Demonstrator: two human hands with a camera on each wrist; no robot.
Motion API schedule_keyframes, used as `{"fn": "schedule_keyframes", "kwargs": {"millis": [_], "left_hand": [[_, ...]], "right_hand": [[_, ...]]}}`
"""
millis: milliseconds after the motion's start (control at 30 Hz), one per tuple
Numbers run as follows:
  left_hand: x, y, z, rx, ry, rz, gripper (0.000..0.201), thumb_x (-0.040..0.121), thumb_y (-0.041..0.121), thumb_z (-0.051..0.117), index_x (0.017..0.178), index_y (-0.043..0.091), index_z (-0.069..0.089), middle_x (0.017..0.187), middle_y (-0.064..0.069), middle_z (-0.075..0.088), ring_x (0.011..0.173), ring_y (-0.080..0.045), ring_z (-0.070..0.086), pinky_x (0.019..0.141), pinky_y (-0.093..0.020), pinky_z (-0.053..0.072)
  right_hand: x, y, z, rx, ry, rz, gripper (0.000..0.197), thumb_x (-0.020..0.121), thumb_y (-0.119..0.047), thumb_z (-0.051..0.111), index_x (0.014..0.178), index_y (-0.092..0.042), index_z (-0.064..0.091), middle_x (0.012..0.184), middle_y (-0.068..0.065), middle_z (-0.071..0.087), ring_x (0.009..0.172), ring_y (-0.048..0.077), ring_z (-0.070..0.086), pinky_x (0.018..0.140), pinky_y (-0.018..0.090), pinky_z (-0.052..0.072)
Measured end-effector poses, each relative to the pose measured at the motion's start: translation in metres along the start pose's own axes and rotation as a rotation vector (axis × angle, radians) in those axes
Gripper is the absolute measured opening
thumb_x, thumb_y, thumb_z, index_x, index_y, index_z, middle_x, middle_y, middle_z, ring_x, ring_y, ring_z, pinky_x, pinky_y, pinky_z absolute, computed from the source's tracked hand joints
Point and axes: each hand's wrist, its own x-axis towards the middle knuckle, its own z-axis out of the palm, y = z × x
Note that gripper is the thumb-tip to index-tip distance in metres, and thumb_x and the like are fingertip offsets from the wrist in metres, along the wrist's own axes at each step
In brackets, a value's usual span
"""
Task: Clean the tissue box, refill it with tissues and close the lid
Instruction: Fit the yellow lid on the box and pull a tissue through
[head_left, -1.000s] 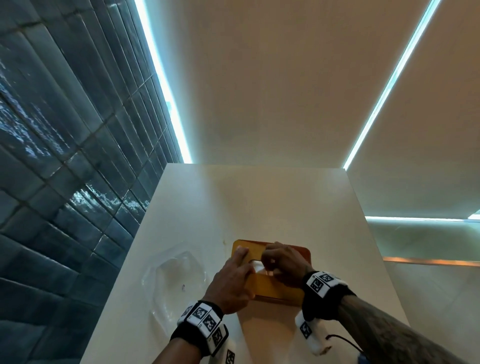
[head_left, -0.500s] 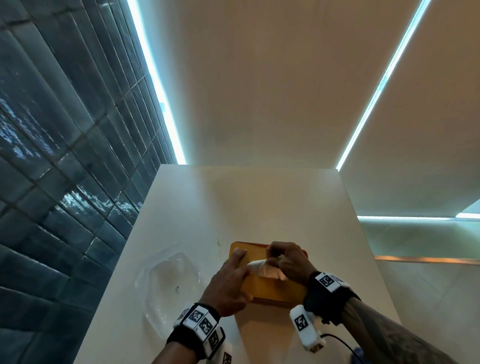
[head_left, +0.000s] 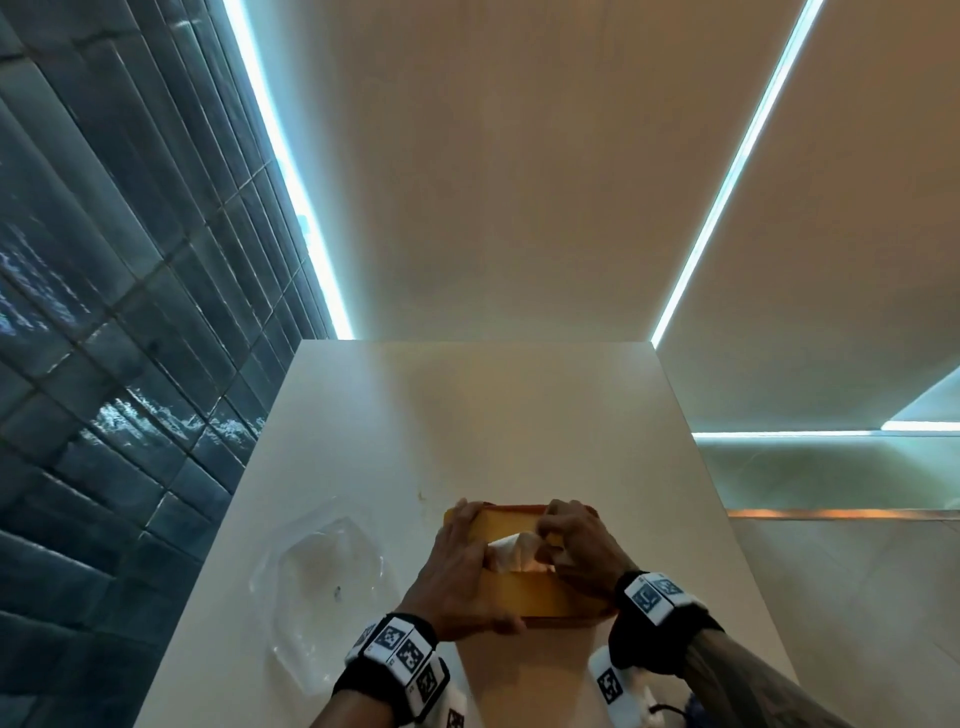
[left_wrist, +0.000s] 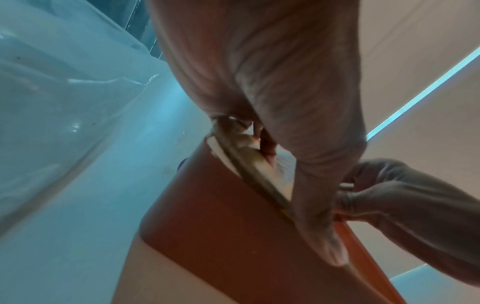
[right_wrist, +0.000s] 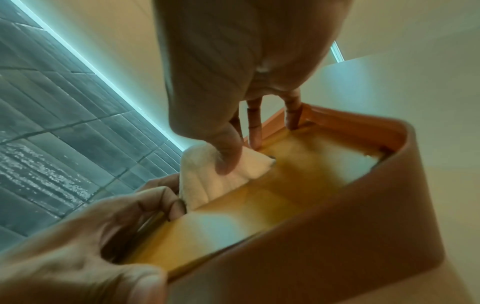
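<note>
An orange tissue box with a yellow lid stands on the white counter near its front edge. A white tissue sticks up out of the lid's slot. My right hand pinches that tissue; in the right wrist view its thumb presses on the tissue while the other fingers reach the box's far rim. My left hand holds the box's left end, fingers over the lid, thumb on the near edge. The box wall fills the left wrist view.
A crumpled clear plastic wrapper lies on the counter just left of the box. A dark tiled wall runs along the counter's left side. The counter drops off at its right edge.
The tissue has come up out of the lid's slot, drawn by my right hand. My left hand has stayed on the box's left end.
</note>
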Motion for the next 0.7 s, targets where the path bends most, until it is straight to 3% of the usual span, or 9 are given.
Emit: {"fn": "schedule_keyframes", "kwargs": {"millis": [67, 167, 233, 333, 400, 467, 567, 700], "left_hand": [[0.0, -0.002, 0.003, -0.013, 0.039, 0.011, 0.124, 0.042, 0.077, 0.074, 0.14, 0.017, 0.03, 0.152, 0.003, 0.008, 0.145, -0.021, 0.001, 0.117, -0.044, 0.027], [-0.002, -0.001, 0.002, -0.003, 0.091, 0.061, 0.114, 0.043, 0.069, 0.078, 0.134, 0.017, 0.033, 0.146, 0.002, 0.017, 0.144, -0.019, 0.004, 0.118, -0.037, 0.026], [-0.003, 0.001, 0.003, 0.029, 0.141, 0.102, 0.109, 0.044, 0.067, 0.077, 0.131, 0.018, 0.035, 0.142, 0.0, 0.022, 0.141, -0.02, 0.01, 0.115, -0.035, 0.028], [-0.006, 0.002, 0.01, 0.063, 0.257, 0.136, 0.092, 0.047, 0.069, 0.074, 0.117, 0.017, 0.046, 0.138, -0.005, 0.031, 0.139, -0.02, 0.014, 0.113, -0.039, 0.033], [-0.007, 0.0, 0.018, 0.062, 0.299, 0.133, 0.094, 0.05, 0.074, 0.072, 0.119, 0.016, 0.046, 0.139, -0.008, 0.032, 0.141, -0.024, 0.014, 0.113, -0.046, 0.032], [-0.005, -0.001, 0.024, 0.072, 0.294, 0.114, 0.104, 0.051, 0.078, 0.069, 0.129, 0.015, 0.04, 0.141, -0.008, 0.03, 0.143, -0.028, 0.014, 0.114, -0.052, 0.029], [-0.002, -0.001, 0.024, 0.14, 0.216, 0.087, 0.112, 0.053, 0.086, 0.061, 0.135, 0.013, 0.037, 0.149, -0.009, 0.026, 0.145, -0.028, 0.008, 0.117, -0.058, 0.016], [0.001, -0.002, 0.019, 0.177, 0.128, 0.062, 0.118, 0.053, 0.09, 0.056, 0.141, 0.014, 0.03, 0.155, -0.005, 0.013, 0.146, -0.024, -0.004, 0.119, -0.056, 0.004]], "right_hand": [[-0.002, 0.002, 0.006, 0.063, 0.042, -0.014, 0.009, 0.083, -0.019, 0.066, 0.084, -0.01, 0.065, 0.099, 0.004, 0.063, 0.087, 0.02, 0.051, 0.079, 0.037, 0.043], [-0.005, 0.004, 0.011, 0.126, 0.089, -0.029, 0.011, 0.085, -0.02, 0.066, 0.087, -0.01, 0.066, 0.099, 0.003, 0.063, 0.088, 0.014, 0.049, 0.079, 0.033, 0.042], [-0.008, 0.003, 0.01, 0.151, 0.118, -0.038, 0.009, 0.083, -0.021, 0.069, 0.085, -0.012, 0.067, 0.096, 0.002, 0.064, 0.089, 0.017, 0.053, 0.081, 0.038, 0.046], [-0.012, 0.004, 0.011, 0.099, 0.248, -0.071, 0.007, 0.076, -0.026, 0.071, 0.08, -0.021, 0.068, 0.088, -0.001, 0.067, 0.087, 0.021, 0.058, 0.082, 0.047, 0.047], [-0.014, 0.002, 0.011, 0.059, 0.294, -0.029, 0.011, 0.079, -0.037, 0.067, 0.081, -0.027, 0.068, 0.094, -0.004, 0.066, 0.099, 0.018, 0.054, 0.09, 0.049, 0.036], [-0.017, 0.003, 0.01, 0.053, 0.302, 0.023, 0.023, 0.079, -0.049, 0.058, 0.081, -0.029, 0.069, 0.099, -0.006, 0.064, 0.107, 0.017, 0.049, 0.091, 0.049, 0.03], [-0.021, 0.005, 0.012, 0.098, 0.327, 0.027, 0.029, 0.078, -0.051, 0.054, 0.078, -0.026, 0.07, 0.095, -0.005, 0.064, 0.1, 0.021, 0.056, 0.083, 0.049, 0.042], [-0.02, 0.006, 0.015, 0.136, 0.338, 0.037, 0.03, 0.08, -0.05, 0.053, 0.079, -0.025, 0.07, 0.093, -0.005, 0.066, 0.096, 0.023, 0.059, 0.079, 0.047, 0.046]]}}
